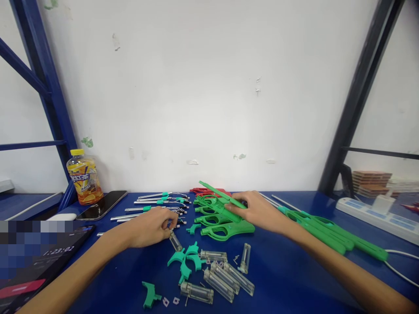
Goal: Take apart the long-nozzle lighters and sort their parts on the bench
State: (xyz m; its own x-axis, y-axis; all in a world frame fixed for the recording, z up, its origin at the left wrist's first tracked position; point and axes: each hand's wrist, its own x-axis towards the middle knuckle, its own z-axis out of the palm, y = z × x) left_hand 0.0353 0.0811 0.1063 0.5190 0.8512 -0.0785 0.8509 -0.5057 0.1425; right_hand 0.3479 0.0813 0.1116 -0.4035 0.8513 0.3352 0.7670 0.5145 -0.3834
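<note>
My left hand (pixel 152 226) is closed in a pinch at the top end of a clear plastic lighter fuel tank (pixel 176 242), which hangs tilted over the table. Held between the fingers and thumb of my right hand (pixel 255 210) is a green lighter casing half (pixel 214 190), angled up to the left. Beneath it lie more green casing halves (pixel 225 230), and red casings (pixel 209 191) are behind. Teal triggers (pixel 193 258) and several loose clear fuel tanks (pixel 219 285) are spread in front, with tiny screws and pale clips among them.
Metal lighter rods with wires (pixel 147 209) lie at left. Further left are a phone (pixel 102 205), a tea bottle (pixel 84 179) and a tablet-like screen (pixel 42 261) showing a timer. Assembled green lighters (pixel 330 231) and a white power strip (pixel 376 218) occupy the right.
</note>
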